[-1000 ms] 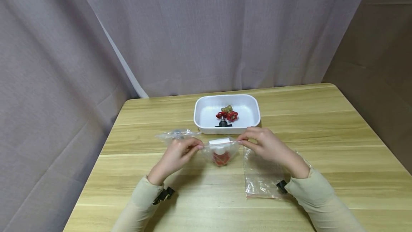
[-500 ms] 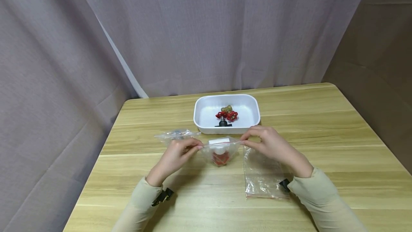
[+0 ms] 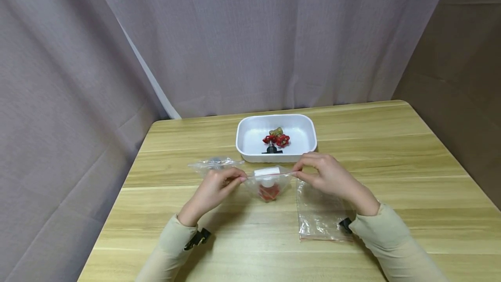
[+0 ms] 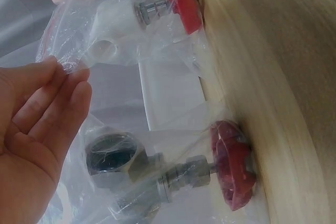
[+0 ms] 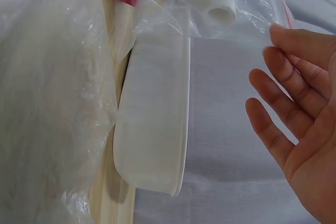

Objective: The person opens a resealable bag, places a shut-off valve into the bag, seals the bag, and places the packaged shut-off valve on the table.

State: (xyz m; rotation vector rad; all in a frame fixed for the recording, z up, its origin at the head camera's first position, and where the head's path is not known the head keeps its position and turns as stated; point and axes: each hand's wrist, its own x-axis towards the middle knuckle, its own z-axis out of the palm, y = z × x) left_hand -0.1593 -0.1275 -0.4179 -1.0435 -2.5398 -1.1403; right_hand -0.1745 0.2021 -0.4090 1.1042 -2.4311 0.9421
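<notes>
My left hand (image 3: 213,190) pinches the left end of a clear zip bag's mouth. At the other end, the thumb and index finger of my right hand (image 3: 332,182) pinch the same edge, so the zip bag (image 4: 65,30) stretches between them. Inside it is a white valve (image 4: 113,27) with a metal stem, standing on its red handwheel (image 3: 268,192). A second zip bag (image 3: 201,166), behind my left hand, holds a metal valve (image 4: 131,169) with a dark red handwheel (image 4: 231,166). Below my right wrist lie flat clear bags (image 3: 318,216).
Just beyond the hands stands a white tray (image 3: 250,159) holding red-handled valves (image 3: 282,141), a brass piece (image 3: 276,132) and a black fitting (image 3: 272,149). All of it is on a wood-grain table (image 3: 250,247). Grey curtains (image 3: 250,42) hang behind and at the left.
My right hand has shifted slightly to the right, with its end of the bag's mouth still pinched. The left hand and the valve inside stay nearly in place.
</notes>
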